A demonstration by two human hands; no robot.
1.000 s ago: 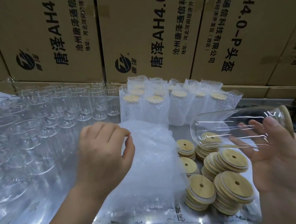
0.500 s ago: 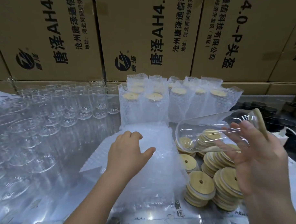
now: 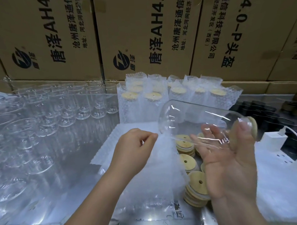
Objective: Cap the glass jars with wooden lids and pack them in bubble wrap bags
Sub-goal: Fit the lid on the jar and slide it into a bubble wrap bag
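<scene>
right hand [image 3: 230, 170] gripping jar [image 3: 195, 117] sideways, base pointing left, left hand [image 3: 134, 150] pinching bag [image 3: 163, 172]

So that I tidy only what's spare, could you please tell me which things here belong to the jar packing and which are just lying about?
In the job:
capped jar in right hand
bubble wrap bag pinched by left hand
loose wooden lids
empty jars
packed jars

Lying about:
cardboard boxes
white power strip
</scene>
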